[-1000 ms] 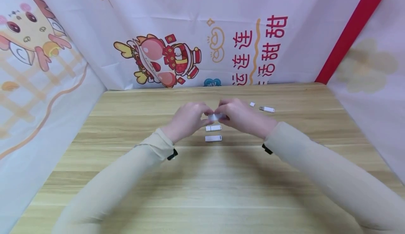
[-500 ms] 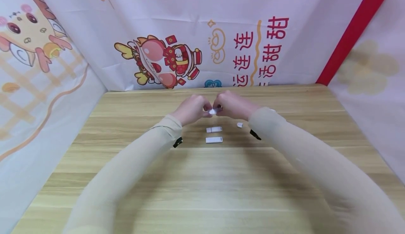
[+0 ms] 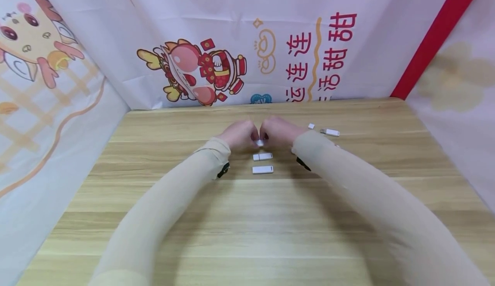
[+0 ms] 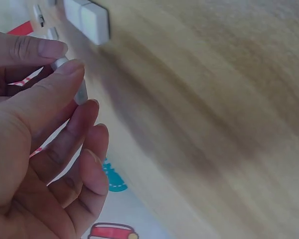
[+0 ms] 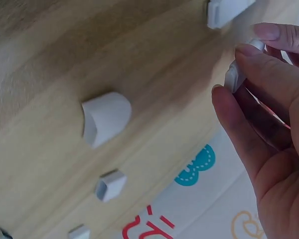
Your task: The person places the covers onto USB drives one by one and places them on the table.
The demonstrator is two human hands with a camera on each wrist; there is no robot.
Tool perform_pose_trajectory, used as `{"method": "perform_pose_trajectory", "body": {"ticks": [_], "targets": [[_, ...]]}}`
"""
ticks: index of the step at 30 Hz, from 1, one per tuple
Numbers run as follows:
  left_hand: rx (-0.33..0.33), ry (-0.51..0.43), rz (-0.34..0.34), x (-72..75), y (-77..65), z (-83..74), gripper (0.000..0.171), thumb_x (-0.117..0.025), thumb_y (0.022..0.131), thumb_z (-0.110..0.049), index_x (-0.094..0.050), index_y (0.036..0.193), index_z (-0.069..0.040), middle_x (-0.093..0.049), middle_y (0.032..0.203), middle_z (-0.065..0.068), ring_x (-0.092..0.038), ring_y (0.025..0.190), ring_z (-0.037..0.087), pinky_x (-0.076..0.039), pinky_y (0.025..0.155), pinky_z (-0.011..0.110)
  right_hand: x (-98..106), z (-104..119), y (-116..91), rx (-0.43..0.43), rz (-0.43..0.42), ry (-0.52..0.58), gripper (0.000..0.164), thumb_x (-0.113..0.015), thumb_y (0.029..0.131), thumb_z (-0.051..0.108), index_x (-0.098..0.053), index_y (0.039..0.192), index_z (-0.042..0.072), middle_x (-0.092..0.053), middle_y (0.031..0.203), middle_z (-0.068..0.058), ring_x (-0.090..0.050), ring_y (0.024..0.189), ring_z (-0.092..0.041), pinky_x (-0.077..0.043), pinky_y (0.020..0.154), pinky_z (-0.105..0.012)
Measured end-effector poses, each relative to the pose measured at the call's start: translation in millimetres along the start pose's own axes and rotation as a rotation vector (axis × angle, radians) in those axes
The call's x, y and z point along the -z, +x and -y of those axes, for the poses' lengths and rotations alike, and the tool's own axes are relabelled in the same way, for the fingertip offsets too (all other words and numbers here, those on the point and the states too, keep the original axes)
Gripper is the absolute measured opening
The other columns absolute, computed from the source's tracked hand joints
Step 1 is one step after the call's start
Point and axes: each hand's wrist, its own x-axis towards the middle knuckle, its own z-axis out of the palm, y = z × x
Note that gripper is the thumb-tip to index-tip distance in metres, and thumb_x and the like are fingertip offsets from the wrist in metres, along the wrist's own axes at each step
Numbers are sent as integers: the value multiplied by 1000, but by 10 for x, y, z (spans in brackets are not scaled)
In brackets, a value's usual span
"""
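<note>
My left hand [image 3: 240,134] and right hand [image 3: 280,130] meet at the far middle of the table, pinching one small white piece [image 3: 260,143] between their fingertips. In the left wrist view, the left thumb and index finger grip the piece [image 4: 80,93] while the right thumb touches its other end. The right wrist view shows the right thumb and index finger on the piece [image 5: 234,77]; fingers cover most of it, so I cannot tell its exact kind. Nearer to me lie a capped white USB stick [image 3: 263,157] and another white stick [image 3: 263,170], side by side.
To the right lie an uncapped USB stick [image 3: 331,132] with a metal plug and a small white cap [image 3: 311,126]. A round-ended white piece [image 5: 109,117] lies near the right wrist. A printed cloth backdrop [image 3: 232,10] borders the wooden table [image 3: 247,234].
The hands have drawn closer together over the white piece and dipped slightly toward me. The right sleeve now covers the round-ended piece, while the uncapped USB stick and small cap show again.
</note>
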Motion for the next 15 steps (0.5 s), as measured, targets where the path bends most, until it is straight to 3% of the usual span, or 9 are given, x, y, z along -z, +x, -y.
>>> {"method": "perform_pose_trajectory", "body": {"ticks": [15], "targets": [[74, -38, 63, -62, 95, 73, 16, -78, 74, -19, -73, 88, -12, -66, 78, -6, -60, 74, 10, -48, 72, 25, -80, -90, 99, -153, 90, 1, 15, -73, 77, 9, -68, 91, 8, -63, 81, 1, -57, 78, -15, -47, 73, -29]]}}
